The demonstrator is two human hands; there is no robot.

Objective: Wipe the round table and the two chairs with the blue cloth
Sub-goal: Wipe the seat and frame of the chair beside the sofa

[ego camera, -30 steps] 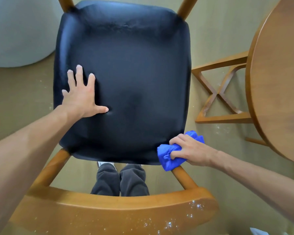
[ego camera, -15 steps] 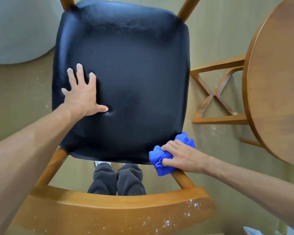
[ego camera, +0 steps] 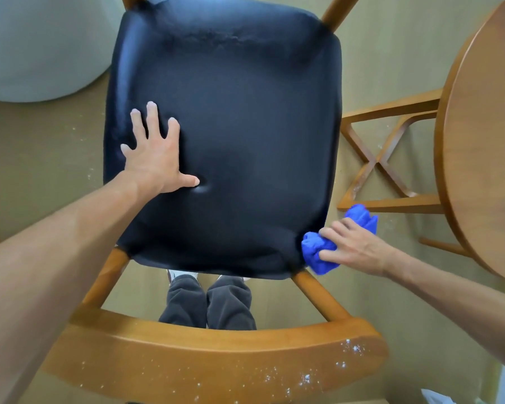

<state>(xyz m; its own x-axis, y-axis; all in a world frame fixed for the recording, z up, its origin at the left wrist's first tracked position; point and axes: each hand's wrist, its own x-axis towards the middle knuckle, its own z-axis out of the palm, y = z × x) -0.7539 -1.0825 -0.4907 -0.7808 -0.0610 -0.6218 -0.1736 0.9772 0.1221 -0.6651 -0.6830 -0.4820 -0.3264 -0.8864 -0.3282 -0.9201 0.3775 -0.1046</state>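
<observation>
**Cloth slips off the seat corner toward the table side**

Over the last second the right hand (ego camera: 354, 246) first slid the cloth (ego camera: 321, 252) inward along the near edge of the seat (ego camera: 231, 126), then swung it back out to the near right corner. The wad now sits against the seat's side and partly over bare floor (ego camera: 420, 330). The left hand (ego camera: 155, 156) has not shifted: fingers straight and spread, palm flat on the seat, thumb denting the padding.

The right hand's fingers are curled over the bunched cloth, thumb under it, pinching it loosely. One tail of the cloth sticks out behind the knuckles, toward the table's base (ego camera: 391, 158).

Risks, as I judge them:

- The grip looks light. A drag round the corner could snag the cloth on the post (ego camera: 318, 295) beneath the seat and pull it free.
- Most of the wad is off the seat, so a stroke here may wipe air and not the leather. The corner could be missed.
- White specks lie on the chair's backrest (ego camera: 216, 354) and on the floor. A cloth that touches the floor would carry grit back onto the seat.
- The left palm covers a patch of seat. Unless it lifts, that patch stays unwiped.
- The table (ego camera: 484, 141) is close on the right. A wide outward swing could knock the elbow against its rim.
</observation>
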